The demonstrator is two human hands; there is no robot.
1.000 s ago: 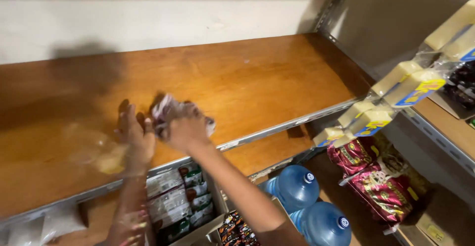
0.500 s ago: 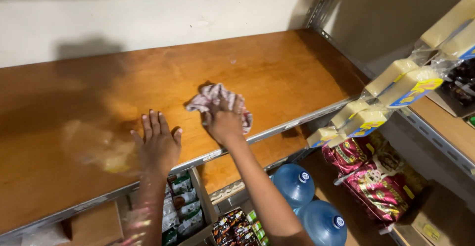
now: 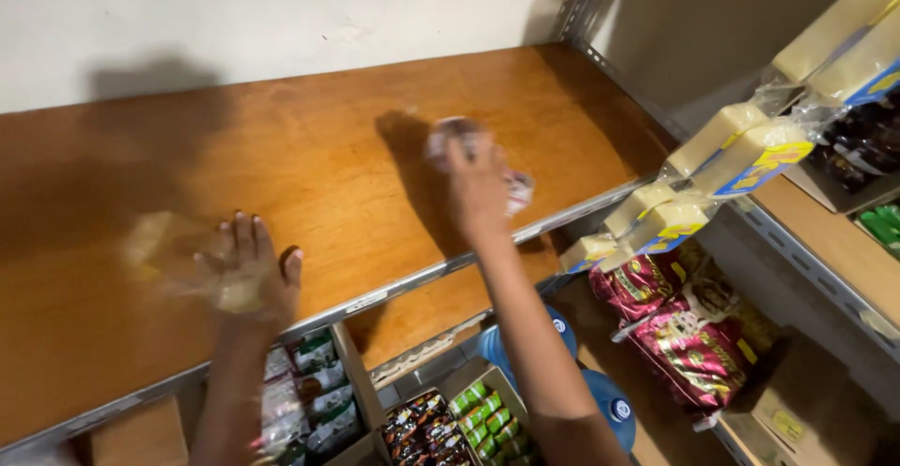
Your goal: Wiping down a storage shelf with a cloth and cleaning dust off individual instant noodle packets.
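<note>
Both hands are working on the wooden shelf (image 3: 309,157). Left hand (image 3: 246,274) is lying flat and open near the front edge, fingers spread, gripping nothing. Right hand (image 3: 476,185) is closing around a crumpled cloth (image 3: 516,187), pressing it against the shelf further right. Boxes of snack packets (image 3: 450,428) are sitting below, and water jugs (image 3: 609,410) beside them.

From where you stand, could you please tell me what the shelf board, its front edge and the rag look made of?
Shelf board: apparently wood or wood laminate, orange-brown and glossy, reflecting light. Front edge: seemingly grey metal, a thin dull strip. Rag: soft patterned cloth, crumpled under the right hand; blur hides the weave.
</note>
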